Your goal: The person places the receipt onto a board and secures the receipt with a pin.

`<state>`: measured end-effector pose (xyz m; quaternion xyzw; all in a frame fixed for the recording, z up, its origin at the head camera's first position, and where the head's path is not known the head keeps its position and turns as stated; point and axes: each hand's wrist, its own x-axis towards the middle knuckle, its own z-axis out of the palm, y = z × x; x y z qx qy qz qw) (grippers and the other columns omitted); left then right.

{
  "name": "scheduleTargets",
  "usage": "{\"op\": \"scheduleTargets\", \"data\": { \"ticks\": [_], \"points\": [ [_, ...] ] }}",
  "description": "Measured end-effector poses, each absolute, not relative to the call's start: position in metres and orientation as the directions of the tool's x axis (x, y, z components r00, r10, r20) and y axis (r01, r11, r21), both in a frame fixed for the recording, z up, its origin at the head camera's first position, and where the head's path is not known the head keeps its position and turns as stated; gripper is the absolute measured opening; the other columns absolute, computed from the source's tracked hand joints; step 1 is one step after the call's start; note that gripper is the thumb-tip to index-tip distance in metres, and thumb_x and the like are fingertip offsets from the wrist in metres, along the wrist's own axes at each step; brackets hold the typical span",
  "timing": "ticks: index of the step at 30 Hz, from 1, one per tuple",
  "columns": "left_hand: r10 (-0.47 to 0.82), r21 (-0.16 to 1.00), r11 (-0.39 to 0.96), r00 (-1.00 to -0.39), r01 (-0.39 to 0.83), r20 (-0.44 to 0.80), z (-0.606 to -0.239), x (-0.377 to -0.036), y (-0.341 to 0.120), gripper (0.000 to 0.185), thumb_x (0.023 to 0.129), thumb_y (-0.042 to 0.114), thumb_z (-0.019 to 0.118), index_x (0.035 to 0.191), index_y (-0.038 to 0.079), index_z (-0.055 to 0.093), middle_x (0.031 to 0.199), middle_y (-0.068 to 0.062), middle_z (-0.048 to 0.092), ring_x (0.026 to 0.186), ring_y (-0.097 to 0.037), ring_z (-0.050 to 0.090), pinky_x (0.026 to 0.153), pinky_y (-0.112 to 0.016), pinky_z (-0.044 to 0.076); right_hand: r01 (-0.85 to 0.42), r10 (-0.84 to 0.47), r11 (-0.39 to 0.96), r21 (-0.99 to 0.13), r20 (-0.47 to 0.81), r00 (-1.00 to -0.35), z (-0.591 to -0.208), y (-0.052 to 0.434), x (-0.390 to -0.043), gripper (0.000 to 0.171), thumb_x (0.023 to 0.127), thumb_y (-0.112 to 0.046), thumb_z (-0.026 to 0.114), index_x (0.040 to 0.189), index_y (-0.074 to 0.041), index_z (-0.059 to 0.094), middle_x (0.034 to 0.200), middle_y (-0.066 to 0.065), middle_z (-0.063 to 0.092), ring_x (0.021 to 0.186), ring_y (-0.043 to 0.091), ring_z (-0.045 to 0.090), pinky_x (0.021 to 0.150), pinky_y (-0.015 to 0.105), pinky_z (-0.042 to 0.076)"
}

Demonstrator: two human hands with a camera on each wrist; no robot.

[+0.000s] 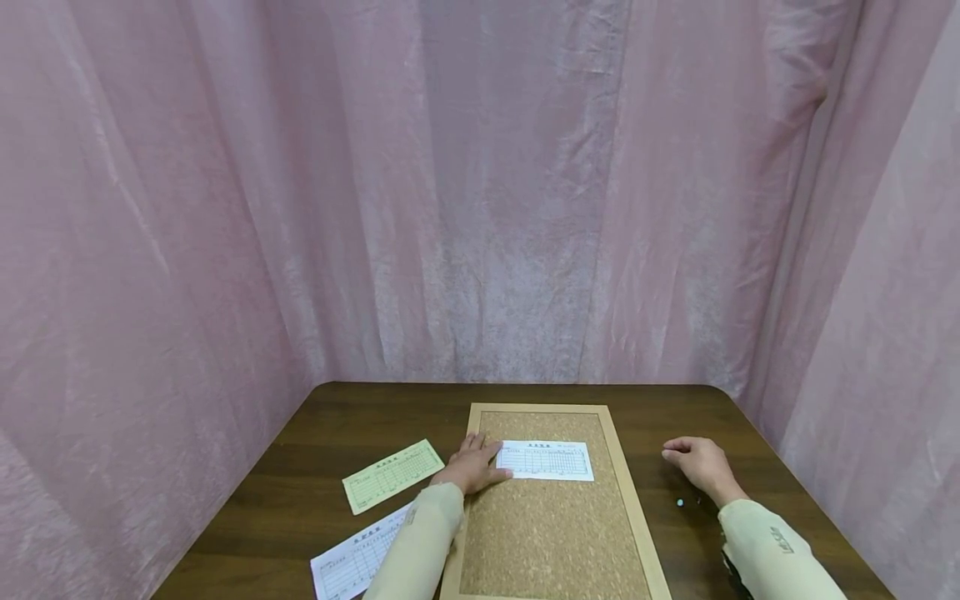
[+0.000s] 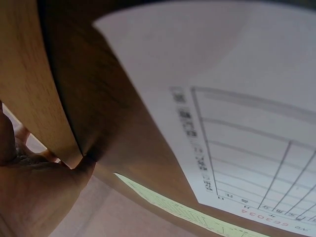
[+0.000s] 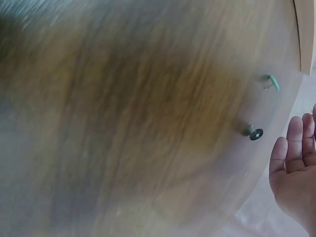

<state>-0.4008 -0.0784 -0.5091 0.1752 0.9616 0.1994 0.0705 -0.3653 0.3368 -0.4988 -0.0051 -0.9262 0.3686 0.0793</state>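
My left hand (image 1: 471,467) rests on the left edge of a wood-framed cork board (image 1: 547,533), its fingertips touching the left end of a white printed form (image 1: 551,462) that lies across the board's upper part. In the left wrist view, the board's frame (image 2: 34,79) runs beside that hand. My right hand (image 1: 705,467) is over the table, right of the board, with thumb and index finger close together; whether something small sits between them cannot be seen. In the right wrist view, a green thumbtack (image 3: 273,82) and a dark thumbtack (image 3: 256,134) lie on the tabletop near this hand.
A pale green printed form (image 1: 393,477) lies on the brown wooden table (image 1: 397,404), left of the board. Nearer to me is another white form (image 1: 352,562), partly covered by my left sleeve. Pink curtains (image 1: 517,208) hang behind the table and on both sides.
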Motion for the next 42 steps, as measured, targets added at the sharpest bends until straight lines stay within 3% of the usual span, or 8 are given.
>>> {"op": "scheduleTargets", "data": {
  "ticks": [4, 13, 26, 42],
  "points": [
    [0.365, 0.407, 0.86, -0.928, 0.308, -0.068, -0.51, -0.401, -0.078, 0.069, 0.096, 0.049, 0.062, 0.151, 0.013, 0.043, 0.16, -0.022, 0.023, 0.148, -0.041, 0.014, 0.111, -0.064, 0.023, -0.048, 0.074, 0.721, -0.691, 0.146, -0.986, -0.497, 0.332, -0.366, 0.023, 0.095, -0.013, 0.065, 0.108, 0.005, 0.071, 0.102, 0.019, 0.071, 0.096, 0.037, 0.064, 0.08, 0.05, 0.05],
    [0.369, 0.405, 0.859, -0.927, 0.314, -0.065, -0.508, -0.4, -0.079, 0.069, 0.096, 0.049, 0.061, 0.151, 0.012, 0.043, 0.159, -0.022, 0.024, 0.148, -0.041, 0.015, 0.111, -0.063, 0.024, -0.074, 0.081, 0.737, -0.672, 0.196, -0.977, -0.493, 0.321, -0.373, 0.025, 0.095, -0.015, 0.065, 0.11, 0.004, 0.072, 0.11, 0.022, 0.07, 0.108, 0.046, 0.059, 0.086, 0.054, 0.047],
    [0.363, 0.407, 0.862, -0.929, 0.304, -0.075, -0.51, -0.403, -0.079, 0.07, 0.095, 0.05, 0.061, 0.152, 0.014, 0.042, 0.16, -0.02, 0.023, 0.149, -0.04, 0.013, 0.112, -0.062, 0.023, -0.084, 0.097, 0.703, -0.706, 0.213, -0.972, -0.485, 0.309, -0.376, 0.029, 0.095, -0.02, 0.067, 0.112, 0.003, 0.072, 0.111, 0.02, 0.071, 0.109, 0.043, 0.06, 0.087, 0.052, 0.048],
    [0.363, 0.402, 0.863, -0.929, 0.307, -0.068, -0.506, -0.399, -0.078, 0.068, 0.096, 0.048, 0.061, 0.152, 0.013, 0.042, 0.16, -0.022, 0.023, 0.148, -0.04, 0.014, 0.112, -0.063, 0.023, -0.091, 0.112, 0.628, -0.773, 0.205, -0.972, -0.482, 0.281, -0.387, 0.027, 0.093, -0.02, 0.068, 0.109, 0.001, 0.073, 0.093, 0.011, 0.075, 0.084, 0.024, 0.07, 0.075, 0.039, 0.053]
  ]
}}
